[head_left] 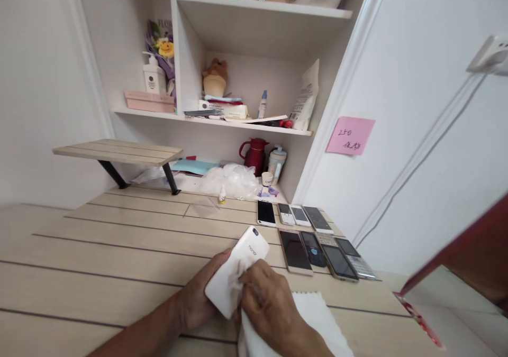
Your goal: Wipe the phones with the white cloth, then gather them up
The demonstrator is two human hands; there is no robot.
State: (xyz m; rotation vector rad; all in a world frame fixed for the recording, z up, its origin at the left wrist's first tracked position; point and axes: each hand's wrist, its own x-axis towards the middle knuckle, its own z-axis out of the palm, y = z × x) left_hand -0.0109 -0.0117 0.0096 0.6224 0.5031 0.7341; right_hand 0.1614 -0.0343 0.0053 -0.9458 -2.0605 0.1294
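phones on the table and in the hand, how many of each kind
touchscreen phones on the wooden table: 8
keypad phones on the table: 2
white Honor phone in the left hand: 1
total: 11

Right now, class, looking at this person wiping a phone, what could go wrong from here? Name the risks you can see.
The white Honor phone is held only by the left hand, tilted above the wooden table, so its smooth back might slip and drop. The right hand, pressing the white cloth against it, could push it out of that grip. Its top sits close to the gold-framed phone, so a slip could knock or scratch that one.
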